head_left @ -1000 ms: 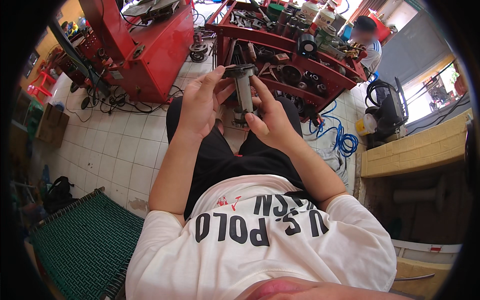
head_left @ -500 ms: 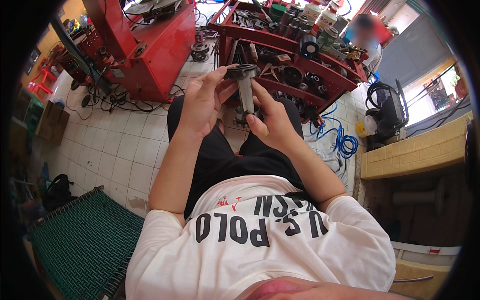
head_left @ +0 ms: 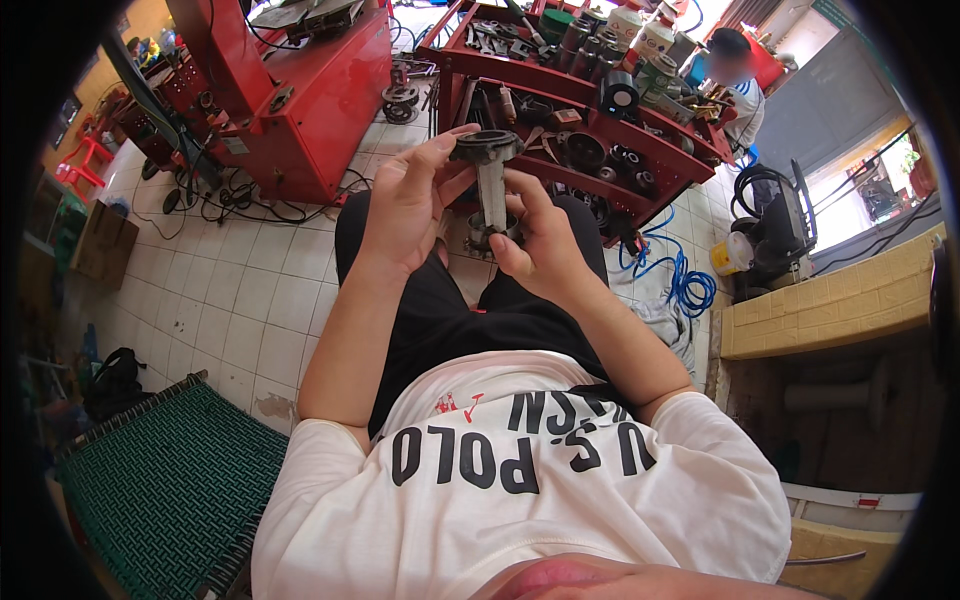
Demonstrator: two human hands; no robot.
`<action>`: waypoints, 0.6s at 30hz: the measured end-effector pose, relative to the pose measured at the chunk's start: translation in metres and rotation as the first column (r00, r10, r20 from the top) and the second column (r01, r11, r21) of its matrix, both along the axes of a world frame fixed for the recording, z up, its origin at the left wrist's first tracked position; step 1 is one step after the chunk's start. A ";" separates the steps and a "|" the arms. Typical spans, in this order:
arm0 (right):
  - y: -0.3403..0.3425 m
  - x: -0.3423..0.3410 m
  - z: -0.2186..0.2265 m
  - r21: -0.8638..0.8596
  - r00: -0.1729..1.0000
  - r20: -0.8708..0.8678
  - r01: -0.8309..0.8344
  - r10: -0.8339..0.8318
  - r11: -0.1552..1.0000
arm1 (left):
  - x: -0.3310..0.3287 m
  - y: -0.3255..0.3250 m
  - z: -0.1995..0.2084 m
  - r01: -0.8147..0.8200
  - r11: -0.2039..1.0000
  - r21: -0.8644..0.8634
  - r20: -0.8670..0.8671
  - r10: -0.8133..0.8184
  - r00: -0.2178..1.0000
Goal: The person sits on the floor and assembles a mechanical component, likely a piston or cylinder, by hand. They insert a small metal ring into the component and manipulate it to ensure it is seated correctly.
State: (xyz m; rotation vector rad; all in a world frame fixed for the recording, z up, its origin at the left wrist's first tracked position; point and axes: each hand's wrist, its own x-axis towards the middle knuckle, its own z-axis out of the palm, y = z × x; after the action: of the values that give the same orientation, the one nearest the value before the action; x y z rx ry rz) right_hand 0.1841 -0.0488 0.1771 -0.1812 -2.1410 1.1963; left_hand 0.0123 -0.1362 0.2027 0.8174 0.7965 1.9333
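Upright above my knees is a greasy metal part that looks like a connecting rod (head_left: 491,195), with a dark round top, a straight grey shank and a ring-shaped lower end. My left hand (head_left: 415,190) is closed on the rim of the top from the left. On the other side my right hand (head_left: 540,235) grips the shank and lower end, its thumb near the ring and the other fingers partly behind the part. Fingers and thumb hide some of the lower ring.
Ahead stands a red tool cart (head_left: 590,120) loaded with tools and parts. A red machine (head_left: 310,120) is at the far left, cables beside it. Blue hose (head_left: 690,285) lies on the right floor. A green woven seat (head_left: 170,490) is near left. Another person (head_left: 740,95) sits behind the cart.
My right thumb and fingers have shifted slightly on the rod, which tilts a little differently. The left hand stays at the top. Behind the cart, the other person has moved.
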 end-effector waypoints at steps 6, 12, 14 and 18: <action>0.002 0.001 0.001 0.089 0.998 0.050 0.024 -0.029 0.996 | 0.000 0.000 0.000 -0.005 1.000 0.003 0.004 0.005 1.000; 0.006 0.005 0.009 0.330 1.000 0.007 0.001 -0.003 0.944 | 0.008 -0.008 0.013 -0.068 0.997 0.022 -0.009 0.069 0.998; 0.002 0.007 0.008 0.289 0.999 -0.042 0.019 -0.007 0.957 | 0.015 -0.014 0.020 -0.097 0.994 0.049 -0.058 0.100 0.993; -0.003 0.003 0.006 0.305 0.951 -0.309 0.098 0.001 0.947 | 0.023 -0.027 0.027 -0.123 0.983 0.136 -0.180 0.147 0.973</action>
State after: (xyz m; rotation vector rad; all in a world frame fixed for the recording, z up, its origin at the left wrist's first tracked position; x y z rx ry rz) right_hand 0.1870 -0.0517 0.1826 0.0892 -2.0037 0.7770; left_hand 0.0352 -0.1630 0.2302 1.0590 0.8707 2.0639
